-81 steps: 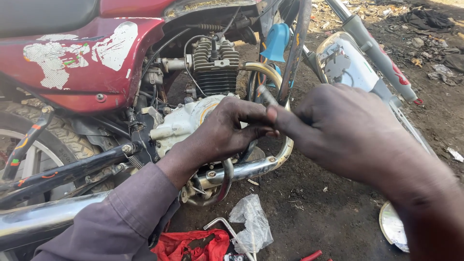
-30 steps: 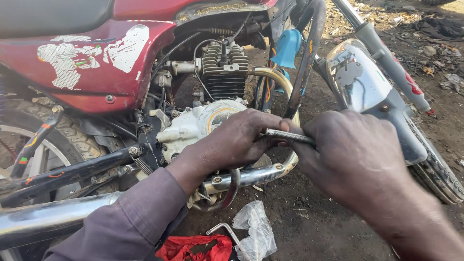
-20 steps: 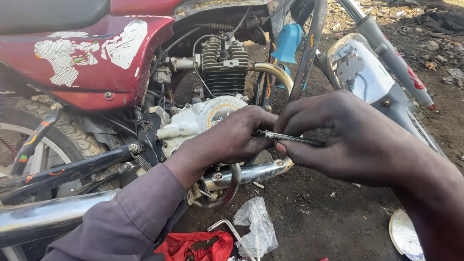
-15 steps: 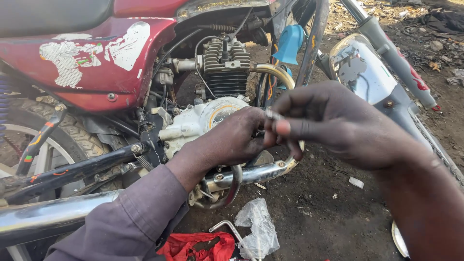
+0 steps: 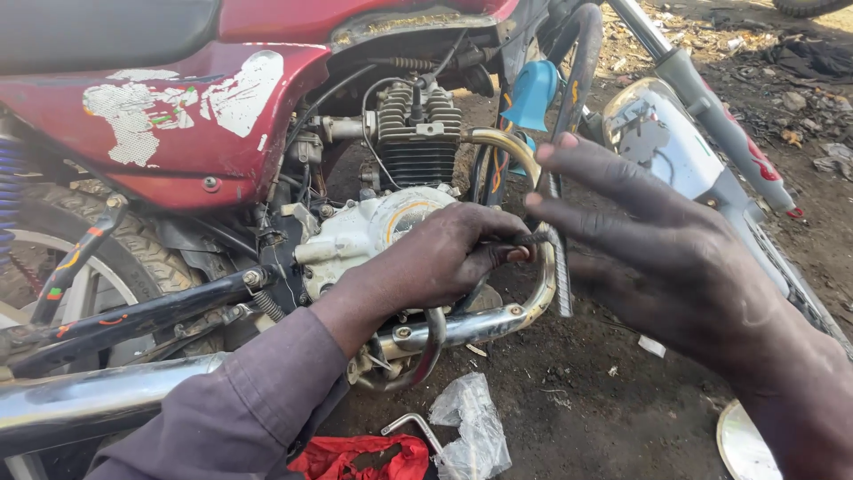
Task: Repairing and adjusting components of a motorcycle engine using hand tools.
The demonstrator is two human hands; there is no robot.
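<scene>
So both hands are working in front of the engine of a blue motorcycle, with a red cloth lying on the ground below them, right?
Not quite: the motorcycle is red, not blue; only a small part near the front frame is blue. The head view shows its red tank and side panel with peeling stickers. The rest holds: the left hand and right hand meet in front of the engine, and a red cloth lies on the ground below.

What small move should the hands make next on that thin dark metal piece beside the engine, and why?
Probably a steadier grip: the left hand pinches one end of the thin dark metal piece, while the right hand only touches a long slim metal tool with spread fingers.
</scene>
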